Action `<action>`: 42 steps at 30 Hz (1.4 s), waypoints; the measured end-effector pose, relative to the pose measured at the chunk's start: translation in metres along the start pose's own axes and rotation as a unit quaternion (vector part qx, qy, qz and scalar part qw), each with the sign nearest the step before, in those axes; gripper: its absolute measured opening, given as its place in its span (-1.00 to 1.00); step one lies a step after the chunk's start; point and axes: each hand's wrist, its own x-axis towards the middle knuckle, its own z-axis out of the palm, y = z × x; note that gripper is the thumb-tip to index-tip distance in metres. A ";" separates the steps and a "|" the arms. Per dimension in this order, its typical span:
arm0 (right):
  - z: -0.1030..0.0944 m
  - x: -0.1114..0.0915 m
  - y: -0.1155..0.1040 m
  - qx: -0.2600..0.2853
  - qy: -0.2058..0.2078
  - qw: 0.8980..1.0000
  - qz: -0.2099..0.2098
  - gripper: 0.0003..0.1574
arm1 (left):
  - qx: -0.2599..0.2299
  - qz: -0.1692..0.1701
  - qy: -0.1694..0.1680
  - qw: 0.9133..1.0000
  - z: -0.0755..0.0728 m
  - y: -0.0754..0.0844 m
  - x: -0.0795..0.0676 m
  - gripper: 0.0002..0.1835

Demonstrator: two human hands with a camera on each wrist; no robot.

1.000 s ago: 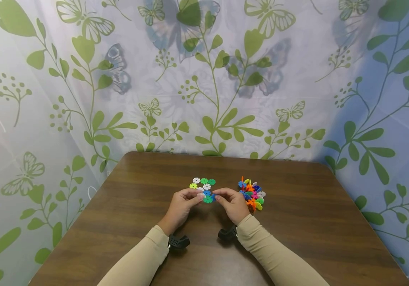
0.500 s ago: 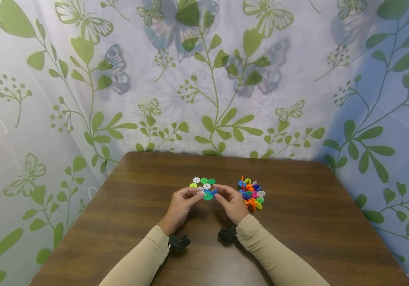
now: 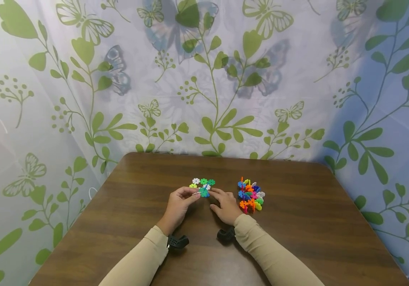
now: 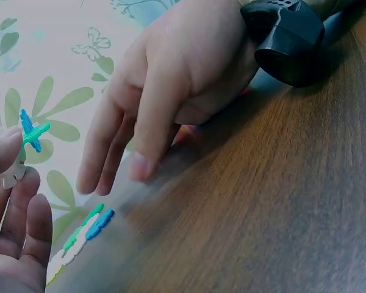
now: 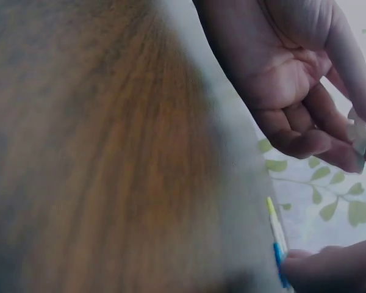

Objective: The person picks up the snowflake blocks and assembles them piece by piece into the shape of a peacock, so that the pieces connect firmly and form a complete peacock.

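Note:
My left hand pinches a small joined piece of plastic flower discs between thumb and fingers. In the left wrist view, that piece shows a white disc, a green disc and a blue disc set crosswise. My right hand is beside it on the right, palm down, thumb apart from the fingers, holding nothing. Its fingertips hover over flat discs on the table, among them a blue disc. Behind the hands lie white, green and yellow discs.
A pile of mixed coloured flower discs lies right of the right hand. The brown wooden table reaches back to a curtain printed with leaves and butterflies. Black wrist cameras sit under both wrists.
The right thumb and fingers have let go of the blue disc and spread apart. The joined piece in my left hand has tilted, its green disc now turned up.

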 end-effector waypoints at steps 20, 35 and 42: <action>0.002 -0.004 -0.001 -0.003 0.058 0.998 -0.031 -0.89 | 0.063 0.006 -0.001 0.998 0.000 0.000 -0.002 -0.77; 0.000 -0.006 -0.006 0.163 0.126 0.977 0.055 -0.80 | 0.093 0.014 0.001 0.996 0.002 -0.001 -0.001 -0.80; -0.002 -0.009 -0.011 0.235 0.177 0.954 0.060 -0.89 | 0.117 0.020 0.004 0.993 0.000 -0.003 -0.001 -0.79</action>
